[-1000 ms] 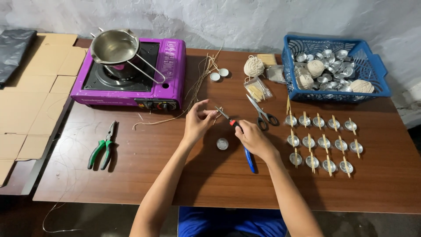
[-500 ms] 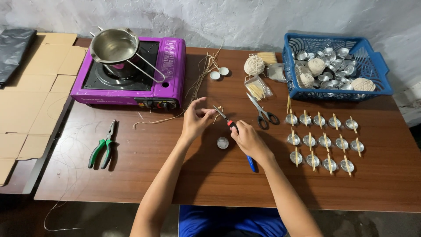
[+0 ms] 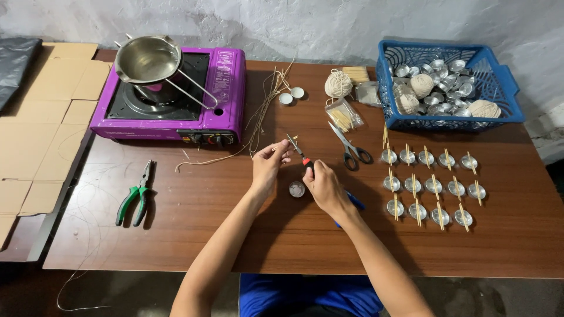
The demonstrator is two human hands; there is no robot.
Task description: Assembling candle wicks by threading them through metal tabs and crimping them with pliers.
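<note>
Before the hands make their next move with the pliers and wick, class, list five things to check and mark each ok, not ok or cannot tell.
1. Right hand grips the red-handled pliers: ok.
2. Left hand pinches the wick piece at the plier tips: ok, though the wick itself is too thin to see clearly.
3. Small metal cup sits on the table between the hands: ok.
4. Scissors lie apart from both hands: ok.
5. Stove off under the steel pot: cannot tell.
</note>
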